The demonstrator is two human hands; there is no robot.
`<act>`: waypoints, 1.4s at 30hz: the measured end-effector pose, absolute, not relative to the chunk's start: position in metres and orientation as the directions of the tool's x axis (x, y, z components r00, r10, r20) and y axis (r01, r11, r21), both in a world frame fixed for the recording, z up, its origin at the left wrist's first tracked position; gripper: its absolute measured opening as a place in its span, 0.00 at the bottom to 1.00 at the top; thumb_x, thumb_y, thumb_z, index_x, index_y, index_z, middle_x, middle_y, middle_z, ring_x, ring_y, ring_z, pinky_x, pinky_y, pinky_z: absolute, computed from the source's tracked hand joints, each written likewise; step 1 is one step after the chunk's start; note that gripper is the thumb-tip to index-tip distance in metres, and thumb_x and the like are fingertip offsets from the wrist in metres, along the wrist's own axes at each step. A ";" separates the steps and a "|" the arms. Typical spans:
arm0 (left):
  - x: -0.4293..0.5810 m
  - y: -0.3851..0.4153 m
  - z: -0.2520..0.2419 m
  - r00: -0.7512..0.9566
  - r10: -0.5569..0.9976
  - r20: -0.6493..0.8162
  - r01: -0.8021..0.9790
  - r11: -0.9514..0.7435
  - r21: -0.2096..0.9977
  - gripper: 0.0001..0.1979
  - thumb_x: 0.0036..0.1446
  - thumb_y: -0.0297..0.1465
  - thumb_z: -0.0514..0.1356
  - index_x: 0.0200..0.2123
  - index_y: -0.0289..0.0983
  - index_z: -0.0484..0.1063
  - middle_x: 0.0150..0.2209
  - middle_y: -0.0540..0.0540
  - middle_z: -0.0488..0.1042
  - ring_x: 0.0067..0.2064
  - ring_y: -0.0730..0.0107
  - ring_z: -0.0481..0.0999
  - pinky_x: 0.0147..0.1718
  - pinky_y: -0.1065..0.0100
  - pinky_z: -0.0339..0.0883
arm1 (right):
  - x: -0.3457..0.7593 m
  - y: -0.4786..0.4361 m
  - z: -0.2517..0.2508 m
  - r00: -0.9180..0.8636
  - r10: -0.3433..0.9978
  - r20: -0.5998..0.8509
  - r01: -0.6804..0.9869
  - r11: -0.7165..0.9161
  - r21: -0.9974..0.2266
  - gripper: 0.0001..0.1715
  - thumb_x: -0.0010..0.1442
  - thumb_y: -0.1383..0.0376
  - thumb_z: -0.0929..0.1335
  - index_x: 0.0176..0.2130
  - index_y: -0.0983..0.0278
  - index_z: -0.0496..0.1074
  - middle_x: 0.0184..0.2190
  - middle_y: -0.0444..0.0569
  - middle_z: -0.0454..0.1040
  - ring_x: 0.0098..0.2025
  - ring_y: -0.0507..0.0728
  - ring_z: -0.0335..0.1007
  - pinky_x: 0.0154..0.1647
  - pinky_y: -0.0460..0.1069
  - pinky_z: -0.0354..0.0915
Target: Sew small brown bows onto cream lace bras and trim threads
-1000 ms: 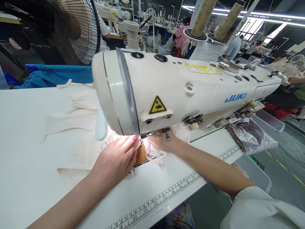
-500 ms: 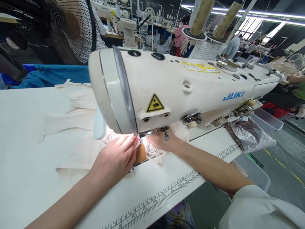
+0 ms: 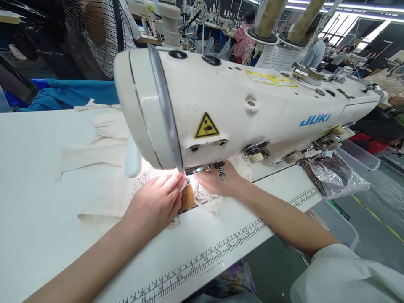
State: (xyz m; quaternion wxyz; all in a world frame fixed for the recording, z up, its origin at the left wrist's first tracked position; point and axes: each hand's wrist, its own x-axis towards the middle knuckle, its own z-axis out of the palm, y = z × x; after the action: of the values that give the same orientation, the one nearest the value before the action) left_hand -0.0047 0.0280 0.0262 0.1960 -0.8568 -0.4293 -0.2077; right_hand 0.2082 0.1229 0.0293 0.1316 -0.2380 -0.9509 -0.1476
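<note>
Under the head of a white sewing machine (image 3: 214, 97), my left hand (image 3: 155, 197) pinches the edge of pale lace fabric (image 3: 206, 197) close to the needle area. My right hand (image 3: 221, 182) is on the same fabric just right of the presser area. Its fingertips are hidden behind the machine head and the thread fittings. The needle itself is out of sight. A lit patch falls on the lace between the hands, and a brown plate (image 3: 188, 198) shows between them. More pale cloth (image 3: 104, 202) spreads over the table to the left.
The white table (image 3: 38, 176) has a printed ruler (image 3: 202, 263) along its front edge. A plastic-wrapped packet (image 3: 336, 174) lies at the right, by a clear bin (image 3: 341, 227). A fan (image 3: 94, 38) and blue cloth (image 3: 78, 94) stand behind. Other people work farther back.
The view has tilted and shifted slightly, so the machine sits a little higher. Both hands keep nearly the same place on the lace fabric.
</note>
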 end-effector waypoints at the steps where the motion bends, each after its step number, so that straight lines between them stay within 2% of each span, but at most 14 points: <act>1: -0.005 0.028 0.026 0.546 0.654 0.524 0.817 -0.555 -0.159 0.16 0.68 0.28 0.51 0.54 0.29 0.73 0.47 0.38 0.81 0.43 0.56 0.78 0.39 0.57 0.73 | 0.211 0.121 0.032 -0.853 0.413 0.321 0.493 0.839 0.229 0.13 0.68 0.67 0.60 0.47 0.57 0.71 0.36 0.46 0.76 0.37 0.54 0.64 0.29 0.51 0.47; 4: -0.005 0.028 0.027 0.542 0.659 0.522 0.816 -0.561 -0.139 0.16 0.68 0.28 0.51 0.54 0.31 0.73 0.47 0.39 0.80 0.44 0.56 0.78 0.39 0.57 0.73 | 0.213 0.116 0.038 -0.857 0.412 0.309 0.489 0.840 0.236 0.14 0.68 0.67 0.59 0.47 0.57 0.71 0.34 0.45 0.75 0.34 0.53 0.63 0.27 0.51 0.46; 8: -0.005 0.029 0.028 0.545 0.655 0.523 0.813 -0.566 -0.138 0.16 0.68 0.28 0.51 0.53 0.31 0.73 0.47 0.39 0.80 0.44 0.56 0.78 0.39 0.58 0.73 | 0.209 0.114 0.044 -0.866 0.401 0.300 0.473 0.852 0.226 0.13 0.70 0.65 0.59 0.41 0.59 0.71 0.28 0.44 0.71 0.31 0.53 0.60 0.26 0.51 0.44; 12: -0.006 0.029 0.029 0.571 0.645 0.508 0.799 -0.578 -0.165 0.16 0.69 0.28 0.49 0.50 0.29 0.73 0.45 0.38 0.80 0.44 0.56 0.78 0.39 0.57 0.74 | 0.208 0.116 0.044 -0.874 0.410 0.261 0.469 0.853 0.230 0.15 0.69 0.66 0.58 0.35 0.60 0.70 0.25 0.43 0.68 0.27 0.53 0.52 0.26 0.52 0.42; 15: -0.006 0.029 0.029 0.558 0.659 0.504 0.805 -0.578 -0.136 0.16 0.69 0.28 0.49 0.50 0.30 0.73 0.45 0.38 0.80 0.44 0.56 0.77 0.40 0.57 0.73 | 0.208 0.118 0.040 -0.880 0.412 0.238 0.462 0.857 0.228 0.14 0.68 0.68 0.59 0.35 0.60 0.69 0.23 0.42 0.65 0.26 0.53 0.48 0.26 0.52 0.42; 19: -0.006 0.029 0.029 0.546 0.670 0.503 0.813 -0.567 -0.129 0.16 0.69 0.28 0.49 0.51 0.31 0.73 0.45 0.39 0.80 0.43 0.57 0.77 0.40 0.58 0.73 | 0.208 0.119 0.035 -0.884 0.395 0.251 0.452 0.860 0.239 0.11 0.67 0.69 0.60 0.34 0.61 0.69 0.24 0.43 0.64 0.27 0.53 0.49 0.26 0.52 0.42; 24: -0.006 0.029 0.027 0.555 0.660 0.506 0.808 -0.573 -0.138 0.16 0.69 0.28 0.49 0.53 0.31 0.72 0.46 0.39 0.80 0.45 0.56 0.77 0.41 0.57 0.74 | 0.208 0.118 0.040 -0.888 0.380 0.260 0.442 0.863 0.246 0.14 0.68 0.68 0.59 0.32 0.61 0.68 0.22 0.43 0.64 0.27 0.53 0.49 0.26 0.52 0.41; 30: -0.009 0.029 0.025 0.526 0.695 0.490 0.818 -0.571 -0.068 0.18 0.69 0.29 0.50 0.59 0.36 0.69 0.47 0.41 0.80 0.45 0.57 0.78 0.40 0.57 0.74 | 0.209 0.116 0.047 -0.898 0.377 0.227 0.431 0.857 0.281 0.11 0.68 0.68 0.60 0.40 0.60 0.71 0.26 0.44 0.69 0.27 0.54 0.52 0.26 0.52 0.44; 33: -0.008 0.028 0.025 0.530 0.683 0.502 0.818 -0.567 -0.092 0.18 0.69 0.29 0.50 0.58 0.34 0.70 0.47 0.40 0.80 0.45 0.56 0.78 0.41 0.57 0.74 | 0.209 0.117 0.047 -0.904 0.375 0.203 0.422 0.858 0.293 0.13 0.67 0.69 0.60 0.43 0.59 0.72 0.29 0.44 0.70 0.27 0.53 0.52 0.25 0.52 0.43; 37: -0.007 0.028 0.026 0.546 0.662 0.514 0.817 -0.556 -0.153 0.16 0.69 0.28 0.50 0.55 0.31 0.71 0.47 0.38 0.80 0.46 0.56 0.78 0.41 0.58 0.74 | 0.209 0.117 0.045 -0.896 0.375 0.236 0.432 0.858 0.278 0.15 0.69 0.65 0.58 0.39 0.60 0.72 0.26 0.44 0.67 0.28 0.54 0.52 0.24 0.51 0.42; 42: -0.007 0.028 0.026 0.517 0.698 0.496 0.823 -0.564 -0.064 0.18 0.70 0.30 0.49 0.58 0.36 0.70 0.48 0.40 0.80 0.45 0.57 0.78 0.41 0.58 0.73 | 0.209 0.117 0.044 -0.892 0.383 0.240 0.438 0.862 0.254 0.15 0.68 0.66 0.58 0.35 0.61 0.70 0.24 0.43 0.64 0.27 0.53 0.49 0.25 0.51 0.40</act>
State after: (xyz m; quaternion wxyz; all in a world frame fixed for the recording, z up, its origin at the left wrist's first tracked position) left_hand -0.0074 0.0275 0.0263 0.1472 -0.8583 -0.4431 -0.2132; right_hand 0.2090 0.1170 0.0440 0.0909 -0.2137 -0.9606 -0.1524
